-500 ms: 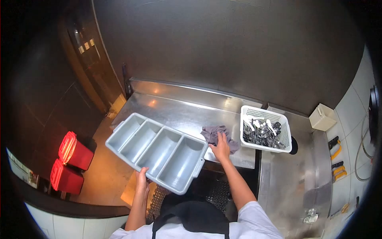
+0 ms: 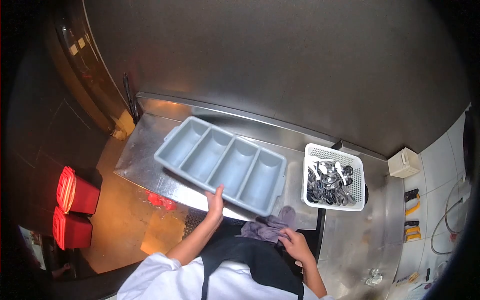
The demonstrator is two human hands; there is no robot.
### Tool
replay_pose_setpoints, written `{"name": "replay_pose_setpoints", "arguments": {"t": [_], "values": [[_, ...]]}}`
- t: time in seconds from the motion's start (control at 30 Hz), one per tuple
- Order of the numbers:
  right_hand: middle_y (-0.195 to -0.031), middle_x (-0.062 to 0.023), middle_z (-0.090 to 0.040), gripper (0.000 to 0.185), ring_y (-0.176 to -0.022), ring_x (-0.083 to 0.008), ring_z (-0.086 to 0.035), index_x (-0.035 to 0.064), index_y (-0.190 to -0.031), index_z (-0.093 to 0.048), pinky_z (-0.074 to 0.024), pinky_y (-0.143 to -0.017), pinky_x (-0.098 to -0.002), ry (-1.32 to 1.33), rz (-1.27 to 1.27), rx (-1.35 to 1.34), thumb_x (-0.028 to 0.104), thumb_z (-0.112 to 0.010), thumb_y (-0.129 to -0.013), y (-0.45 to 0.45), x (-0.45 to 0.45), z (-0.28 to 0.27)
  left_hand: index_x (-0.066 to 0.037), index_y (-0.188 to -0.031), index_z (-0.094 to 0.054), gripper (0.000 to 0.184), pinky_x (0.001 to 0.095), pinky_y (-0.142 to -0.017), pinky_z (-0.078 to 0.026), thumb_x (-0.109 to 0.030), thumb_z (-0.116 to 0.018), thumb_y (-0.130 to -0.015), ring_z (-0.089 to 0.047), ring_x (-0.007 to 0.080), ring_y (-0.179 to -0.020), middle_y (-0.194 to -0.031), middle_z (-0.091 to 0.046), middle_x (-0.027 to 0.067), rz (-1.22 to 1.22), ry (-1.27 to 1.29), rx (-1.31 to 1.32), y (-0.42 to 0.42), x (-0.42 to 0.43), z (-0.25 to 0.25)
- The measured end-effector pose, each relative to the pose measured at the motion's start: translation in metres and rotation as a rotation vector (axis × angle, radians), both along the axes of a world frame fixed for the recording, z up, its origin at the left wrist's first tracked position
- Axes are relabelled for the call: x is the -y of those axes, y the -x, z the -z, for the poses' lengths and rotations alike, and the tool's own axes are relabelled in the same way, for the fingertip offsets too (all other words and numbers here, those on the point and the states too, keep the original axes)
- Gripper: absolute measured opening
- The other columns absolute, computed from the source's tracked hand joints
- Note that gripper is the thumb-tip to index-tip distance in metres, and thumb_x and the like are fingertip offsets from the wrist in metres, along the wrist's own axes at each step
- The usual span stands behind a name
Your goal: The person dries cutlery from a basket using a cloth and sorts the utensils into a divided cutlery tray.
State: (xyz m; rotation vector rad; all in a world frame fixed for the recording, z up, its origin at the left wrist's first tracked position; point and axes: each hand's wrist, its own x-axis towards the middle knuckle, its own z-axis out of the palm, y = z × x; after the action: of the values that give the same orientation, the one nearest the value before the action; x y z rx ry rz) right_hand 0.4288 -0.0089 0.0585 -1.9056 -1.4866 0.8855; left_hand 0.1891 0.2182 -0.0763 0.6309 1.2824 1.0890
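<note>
A grey tray with four long compartments [image 2: 234, 167] is tilted over the steel counter [image 2: 145, 150], its compartments bare. My left hand [image 2: 215, 204] grips the tray's near edge, the thumb over the rim and the other fingers hidden beneath. Close to my body, below the tray's right end, my right hand [image 2: 295, 244] pinches a crumpled purple-grey cloth [image 2: 265, 229]. To the right, a white perforated basket [image 2: 358, 172] holds many spoons and other cutlery [image 2: 330, 185].
Two red lidded bins [image 2: 77, 192] stand on the floor at left. A white box [image 2: 404, 163] is at the back right. Knives with yellow handles [image 2: 412, 200] hang on the tiled wall. A red plastic bag [image 2: 160, 200] lies below the counter's front edge.
The tray has moved right and farther over the counter with my left hand. My right hand has taken hold of the cloth and drawn it off the counter toward my body. The view has shifted.
</note>
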Motion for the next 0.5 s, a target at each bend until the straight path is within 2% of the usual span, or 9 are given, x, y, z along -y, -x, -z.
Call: {"name": "replay_pose_setpoints", "arguments": {"t": [0.13,0.2,0.23,0.27,0.3,0.33,0.37,0.47,0.5], "values": [[-0.090,-0.0151,-0.073,0.020,-0.082,-0.0308,-0.073,0.0044,-0.106,-0.070,-0.0547,-0.071,-0.0355,-0.010,-0.056,-0.118,0.007,-0.070,-0.087,0.002,-0.008,-0.079,0.007,-0.151,-0.019,0.089,0.0467,-0.096,-0.054,-0.050,-0.062,-0.098,-0.056,0.0378,-0.124,-0.146,-0.042,0.0315,0.155,0.115,-0.008,-0.046,-0.002,0.013],[-0.093,-0.0130,-0.074,0.016,-0.084,-0.0252,-0.073,0.0019,-0.103,-0.071,-0.0536,-0.072,-0.0331,-0.118,-0.146,-0.180,0.004,-0.068,-0.087,0.003,-0.021,-0.105,0.009,-0.147,-0.030,0.084,0.0405,-0.086,-0.058,-0.052,-0.061,-0.098,-0.062,0.0358,-0.120,-0.142,-0.047,0.0285,0.342,0.254,0.008,-0.051,-0.001,-0.001],[-0.093,-0.0127,-0.074,0.019,-0.085,-0.0257,-0.073,0.0025,-0.105,-0.071,-0.0536,-0.072,-0.0326,-0.209,-0.197,-0.176,0.001,-0.066,-0.087,0.003,-0.030,-0.112,0.010,-0.145,-0.036,0.082,0.0374,-0.082,-0.060,-0.053,-0.061,-0.098,-0.065,0.0348,-0.117,-0.140,-0.050,0.0270,0.436,0.324,0.011,-0.049,0.000,-0.013],[-0.094,-0.0131,-0.074,0.020,-0.085,-0.0271,-0.074,0.0038,-0.107,-0.070,-0.0542,-0.073,-0.0335,-0.203,-0.238,-0.211,0.002,-0.066,-0.087,0.003,-0.037,-0.117,0.009,-0.142,-0.042,0.080,0.0380,-0.082,-0.059,-0.057,-0.056,-0.100,-0.068,0.0333,-0.112,-0.134,-0.058,0.0258,0.630,0.245,-0.078,-0.042,0.005,-0.023],[-0.095,-0.0136,-0.074,0.021,-0.086,-0.0285,-0.074,0.0051,-0.108,-0.069,-0.0548,-0.073,-0.0343,-0.202,-0.279,-0.246,0.003,-0.067,-0.088,-0.001,-0.046,-0.120,0.009,-0.139,-0.048,0.077,0.0369,-0.083,-0.059,-0.058,-0.052,-0.101,-0.070,0.0302,-0.107,-0.128,-0.065,0.0226,0.699,0.340,-0.019,-0.037,0.009,-0.046],[-0.096,-0.0141,-0.074,0.022,-0.086,-0.0299,-0.074,0.0065,-0.110,-0.068,-0.0554,-0.074,-0.0352,-0.200,-0.319,-0.284,0.004,-0.067,-0.088,-0.003,-0.055,-0.123,0.006,-0.141,-0.050,0.077,0.0348,-0.087,-0.057,-0.060,-0.049,-0.102,-0.069,0.0261,-0.109,-0.122,-0.069,0.0191,0.769,0.307,-0.013,-0.032,0.018,-0.070],[-0.096,-0.0141,-0.074,0.022,-0.088,-0.0298,-0.074,0.0060,-0.111,-0.067,-0.0552,-0.075,-0.0352,-0.232,-0.364,-0.351,0.004,-0.066,-0.090,-0.006,-0.064,-0.127,0.003,-0.146,-0.046,0.075,0.0337,-0.094,-0.054,-0.055,-0.055,-0.100,-0.068,0.0237,-0.112,-0.126,-0.068,0.0171,0.837,0.161,-0.015,-0.029,0.026,-0.087],[-0.101,-0.0124,-0.073,0.022,-0.088,-0.0243,-0.073,0.0026,-0.112,-0.067,-0.0534,-0.077,-0.0326,-0.334,-0.471,-0.611,-0.001,-0.063,-0.090,-0.007,-0.088,-0.125,0.001,-0.149,-0.044,0.068,0.0335,-0.096,-0.053,-0.040,-0.063,-0.098,-0.066,0.0196,-0.111,-0.129,-0.067,0.0133,0.824,-0.142,0.257,-0.042,0.060,-0.139],[-0.103,-0.0130,-0.073,0.024,-0.089,-0.0251,-0.073,0.0026,-0.114,-0.067,-0.0539,-0.078,-0.0329,-0.332,-0.486,-0.616,-0.001,-0.063,-0.091,-0.005,-0.095,-0.125,0.001,-0.140,-0.054,0.056,0.0330,-0.095,-0.053,-0.028,-0.067,-0.094,-0.066,0.0185,-0.108,-0.125,-0.068,0.0107,0.868,-0.326,0.076,-0.039,0.064,-0.154]]}}
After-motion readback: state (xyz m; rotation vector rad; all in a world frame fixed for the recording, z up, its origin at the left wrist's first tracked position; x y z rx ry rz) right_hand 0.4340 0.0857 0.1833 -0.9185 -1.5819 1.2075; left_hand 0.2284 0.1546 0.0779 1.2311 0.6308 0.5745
